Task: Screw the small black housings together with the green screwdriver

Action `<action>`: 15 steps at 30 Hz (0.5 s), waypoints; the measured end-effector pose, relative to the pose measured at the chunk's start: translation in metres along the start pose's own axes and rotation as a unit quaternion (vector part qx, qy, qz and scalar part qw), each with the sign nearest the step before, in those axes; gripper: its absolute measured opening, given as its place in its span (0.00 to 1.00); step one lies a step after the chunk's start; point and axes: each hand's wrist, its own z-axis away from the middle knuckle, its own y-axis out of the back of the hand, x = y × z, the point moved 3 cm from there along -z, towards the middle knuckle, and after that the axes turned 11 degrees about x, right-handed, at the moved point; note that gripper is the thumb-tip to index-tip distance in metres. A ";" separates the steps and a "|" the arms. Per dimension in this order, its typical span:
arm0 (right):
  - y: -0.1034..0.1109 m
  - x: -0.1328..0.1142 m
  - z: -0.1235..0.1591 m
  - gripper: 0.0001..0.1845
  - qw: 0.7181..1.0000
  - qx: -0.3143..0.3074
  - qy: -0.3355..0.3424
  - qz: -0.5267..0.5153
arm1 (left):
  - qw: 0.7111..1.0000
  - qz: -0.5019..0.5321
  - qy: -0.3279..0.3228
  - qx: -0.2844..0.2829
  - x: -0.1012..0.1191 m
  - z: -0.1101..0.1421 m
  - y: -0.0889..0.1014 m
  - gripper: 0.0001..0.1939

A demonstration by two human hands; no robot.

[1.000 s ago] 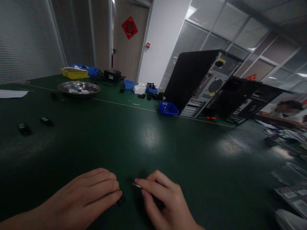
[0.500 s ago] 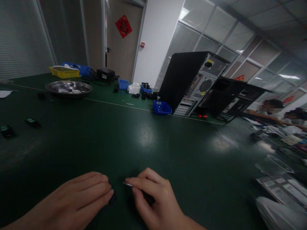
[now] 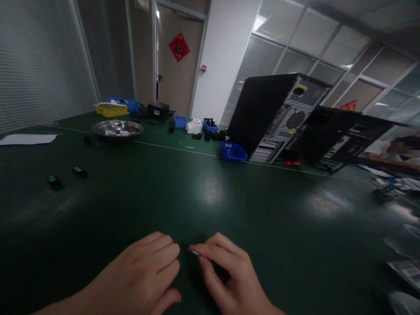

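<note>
My left hand (image 3: 144,267) is at the bottom centre, its fingers curled inward with the back of the hand towards me. Whatever lies under those fingers is hidden. Just to its right, my right hand (image 3: 229,269) pinches a small thin silvery piece (image 3: 194,252) between thumb and forefinger, its tip pointing at the left hand. The two hands are close but apart, low over the green table (image 3: 210,210). Off to the left lie two small black pieces with greenish tops, one nearer (image 3: 54,182) and one farther (image 3: 79,172).
A round metal dish (image 3: 118,135) holding small parts stands at the back left, near a yellow tray (image 3: 111,111). A blue bin (image 3: 233,153) sits beside a black computer tower (image 3: 262,113). A person (image 3: 403,148) is at the far right.
The view has swung left, so things appear farther right. The left fingers have curled, and the small black piece seen at their tips is now hidden. The right hand keeps its pinch.
</note>
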 end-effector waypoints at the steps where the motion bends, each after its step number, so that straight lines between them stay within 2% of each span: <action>1: 0.000 0.000 0.000 0.16 1.000 -0.001 0.003 -0.002 | 1.000 0.004 0.004 -0.001 0.001 -0.001 0.000 0.12; 5: 0.002 0.001 0.000 0.16 1.000 -0.003 0.016 -0.011 | 0.999 -0.007 -0.037 -0.004 0.001 0.001 -0.004 0.09; 9: 0.004 0.003 -0.001 0.18 0.999 -0.026 0.038 -0.012 | 0.999 0.025 0.019 -0.020 -0.019 0.008 0.000 0.06; 12: 0.005 0.005 -0.002 0.19 0.998 -0.029 0.055 -0.022 | 0.996 0.017 0.079 -0.039 -0.056 0.017 0.026 0.07; 15: 0.006 0.010 -0.001 0.19 0.997 -0.034 0.058 -0.030 | 0.984 -0.072 0.150 -0.062 -0.108 0.036 0.073 0.07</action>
